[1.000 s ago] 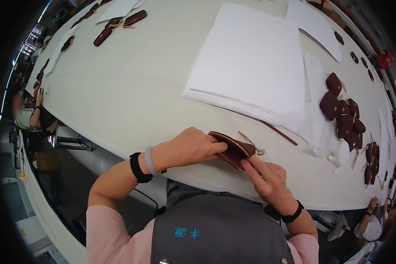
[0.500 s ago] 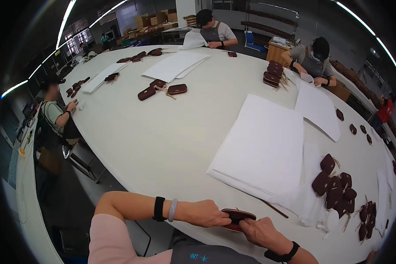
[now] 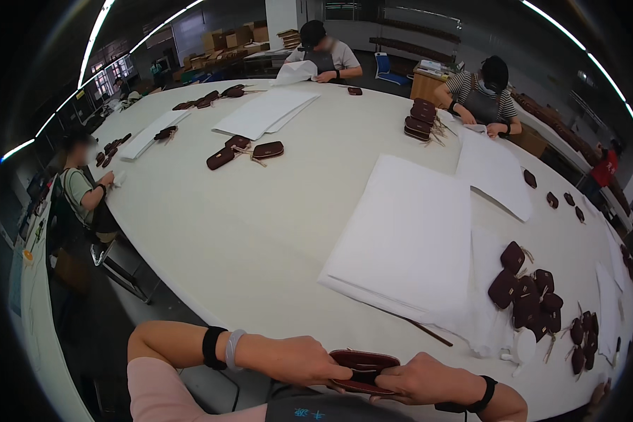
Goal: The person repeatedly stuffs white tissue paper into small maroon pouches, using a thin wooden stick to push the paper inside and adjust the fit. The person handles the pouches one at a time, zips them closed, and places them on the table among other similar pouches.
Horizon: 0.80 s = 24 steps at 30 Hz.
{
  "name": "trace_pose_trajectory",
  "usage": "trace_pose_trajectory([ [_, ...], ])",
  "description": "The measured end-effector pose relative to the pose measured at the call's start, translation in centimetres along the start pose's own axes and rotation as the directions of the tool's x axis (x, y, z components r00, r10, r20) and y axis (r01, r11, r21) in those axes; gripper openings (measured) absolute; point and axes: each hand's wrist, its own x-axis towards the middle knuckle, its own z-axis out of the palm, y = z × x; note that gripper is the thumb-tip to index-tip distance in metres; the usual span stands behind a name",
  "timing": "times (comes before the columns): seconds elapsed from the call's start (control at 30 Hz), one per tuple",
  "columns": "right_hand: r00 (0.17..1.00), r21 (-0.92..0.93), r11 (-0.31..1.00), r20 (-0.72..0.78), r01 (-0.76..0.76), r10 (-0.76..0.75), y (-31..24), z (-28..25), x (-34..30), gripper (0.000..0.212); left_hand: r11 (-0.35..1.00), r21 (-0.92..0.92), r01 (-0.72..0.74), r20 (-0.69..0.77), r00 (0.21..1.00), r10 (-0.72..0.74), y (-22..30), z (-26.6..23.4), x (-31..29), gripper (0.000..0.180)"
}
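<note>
A small dark maroon zip purse [image 3: 365,361] is held at the table's near edge, its mouth spread so that the inside shows. My left hand [image 3: 304,360] grips its left end, with the fingertips at the opening. On the right end, my right hand [image 3: 416,378] is closed with thumb and fingers reaching into the mouth. Fingertips inside the purse are partly hidden. Just beyond lies a thin brown strip [image 3: 429,333], by the edge of a stack of white sheets [image 3: 401,239].
A heap of maroon purses [image 3: 526,302] lies to the right, beside a white round roll [image 3: 524,344]. More purses [image 3: 236,150] rest farther off on the large pale table [image 3: 260,225]. Three co-workers sit around it: one left [image 3: 84,186], one far [image 3: 327,56], one far right [image 3: 489,98].
Both hands have brought the purse slightly left and nearer to me. Its mouth now gapes wider, showing more of the inside. The far-right co-worker's hands and white piece have shifted lower.
</note>
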Motion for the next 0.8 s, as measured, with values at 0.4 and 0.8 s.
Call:
trace_pose_trajectory([
  [0.4,0.955,-0.455,0.865,-0.283,-0.212,0.085,6.5,6.4,1.4,0.007,0.747,0.639,0.182,-0.306,0.952,0.029,-6.8,4.5,4.0,0.019],
  [0.8,0.905,-0.256,0.88,-0.259,-0.4,0.336,8.0,7.8,3.9,0.009,0.688,0.675,0.267,-0.471,0.874,0.123,-5.1,4.4,5.2,0.027],
])
